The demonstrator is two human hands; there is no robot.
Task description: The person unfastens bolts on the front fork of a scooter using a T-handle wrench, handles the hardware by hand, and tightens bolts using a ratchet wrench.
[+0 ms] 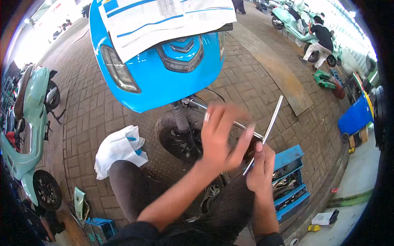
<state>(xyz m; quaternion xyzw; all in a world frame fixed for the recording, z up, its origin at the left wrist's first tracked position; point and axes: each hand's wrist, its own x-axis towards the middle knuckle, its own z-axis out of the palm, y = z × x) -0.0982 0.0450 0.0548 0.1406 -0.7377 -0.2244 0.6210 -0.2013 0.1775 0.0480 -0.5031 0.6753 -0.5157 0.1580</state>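
A T-handle wrench [272,119] runs from under the rear of a blue scooter [172,90] out to its crossbar, which tilts up to the right. My right hand [262,166] is closed on the crossbar near its middle, thumb on the near side. Just left of it, my left hand [221,139] hovers over the wrench's shaft with fingers apart and slightly blurred. The shaft's far end meets the metal parts [188,101] beside a ribbed shock absorber [179,117] and the wheel [168,131]. Part of the shaft is hidden behind my left hand.
Printed sheets [164,18] lie on the scooter. A white cloth bundle [119,151] is on the brick floor. Near my right knee stands a blue toolbox [289,156] with tools inside. Green scooters [35,110] are parked around; a person [324,43] bends at one.
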